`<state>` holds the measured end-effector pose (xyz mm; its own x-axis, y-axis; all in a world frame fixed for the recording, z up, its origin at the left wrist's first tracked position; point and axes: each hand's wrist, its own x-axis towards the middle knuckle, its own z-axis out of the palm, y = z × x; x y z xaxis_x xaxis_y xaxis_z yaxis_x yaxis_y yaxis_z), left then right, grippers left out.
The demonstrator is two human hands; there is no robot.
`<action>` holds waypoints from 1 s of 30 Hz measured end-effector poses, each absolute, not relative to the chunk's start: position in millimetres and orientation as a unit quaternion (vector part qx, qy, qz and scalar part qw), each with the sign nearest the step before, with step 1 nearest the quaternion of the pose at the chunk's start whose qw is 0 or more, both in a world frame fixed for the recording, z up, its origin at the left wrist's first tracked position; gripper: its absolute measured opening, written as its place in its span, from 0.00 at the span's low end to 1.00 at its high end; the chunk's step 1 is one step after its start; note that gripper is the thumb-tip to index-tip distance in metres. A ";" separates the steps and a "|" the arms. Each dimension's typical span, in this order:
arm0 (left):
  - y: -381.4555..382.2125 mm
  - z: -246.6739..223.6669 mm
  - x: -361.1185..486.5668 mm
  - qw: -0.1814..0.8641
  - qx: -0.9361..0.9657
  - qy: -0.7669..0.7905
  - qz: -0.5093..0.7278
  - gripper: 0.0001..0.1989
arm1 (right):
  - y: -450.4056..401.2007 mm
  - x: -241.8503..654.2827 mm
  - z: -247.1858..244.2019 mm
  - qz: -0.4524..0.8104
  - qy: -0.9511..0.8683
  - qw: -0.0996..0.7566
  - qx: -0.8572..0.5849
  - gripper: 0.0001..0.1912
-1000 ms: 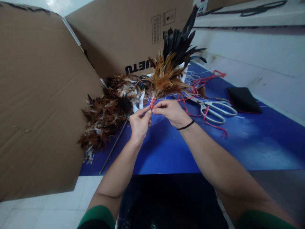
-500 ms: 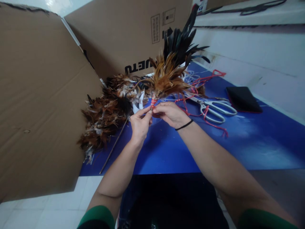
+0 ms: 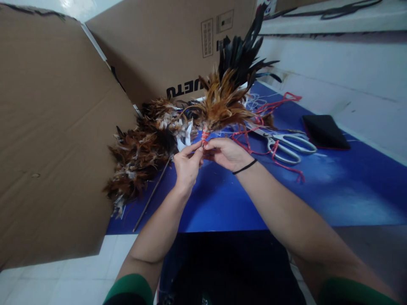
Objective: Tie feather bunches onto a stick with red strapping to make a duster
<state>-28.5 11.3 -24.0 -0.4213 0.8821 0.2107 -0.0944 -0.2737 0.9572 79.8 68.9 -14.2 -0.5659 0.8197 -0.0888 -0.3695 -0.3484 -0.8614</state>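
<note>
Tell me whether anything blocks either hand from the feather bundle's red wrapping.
Nothing visible does: the left hand and right hand meet at the lower end of the red wrapping. The scissors lie off to the right.

Craft workspace, prob.: blue tbl (image 3: 219, 207) w/ feather bundles (image 3: 224, 106), red string (image 3: 297, 98) & scissors (image 3: 272, 139); cardbd panels (image 3: 54, 127) alongside.

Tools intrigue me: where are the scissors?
In the head view's right half, the scissors lie on the table between the right hand and a flat black item.
</note>
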 end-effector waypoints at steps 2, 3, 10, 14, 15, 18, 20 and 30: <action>11.7 -24.4 -28.6 0.354 0.404 0.487 0.689 0.14 | 68.9 79.5 -14.8 0.772 -0.427 0.392 -0.261 0.03; 11.8 -24.6 -28.7 0.353 0.405 0.485 0.690 0.14 | 68.5 79.4 -14.8 0.769 -0.431 0.397 -0.256 0.03; 11.0 -23.4 -28.4 0.352 0.407 0.474 0.697 0.14 | 64.9 79.8 -12.4 0.754 -0.452 0.413 -0.237 0.07; 11.0 -23.0 -28.7 0.348 0.406 0.478 0.696 0.14 | 64.2 79.8 -11.5 0.739 -0.468 0.421 -0.239 0.06; 11.1 -23.2 -28.9 0.347 0.407 0.480 0.695 0.14 | 64.0 79.8 -11.3 0.735 -0.471 0.424 -0.240 0.06; 11.4 -23.9 -29.6 0.350 0.406 0.480 0.694 0.14 | 63.6 79.6 -10.7 0.728 -0.473 0.430 -0.247 0.07; 11.5 -24.0 -29.6 0.356 0.405 0.477 0.695 0.14 | 63.3 79.3 -10.1 0.729 -0.468 0.433 -0.250 0.07; 12.0 -23.6 -26.8 0.359 0.399 0.472 0.699 0.14 | 64.5 77.9 -10.7 0.753 -0.427 0.444 -0.232 0.05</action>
<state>-26.8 12.0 -23.6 -0.4235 0.8789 0.2196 -0.1244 -0.2965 0.9469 77.9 64.5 -10.7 -0.4983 0.8665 0.0292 -0.4699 -0.2416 -0.8490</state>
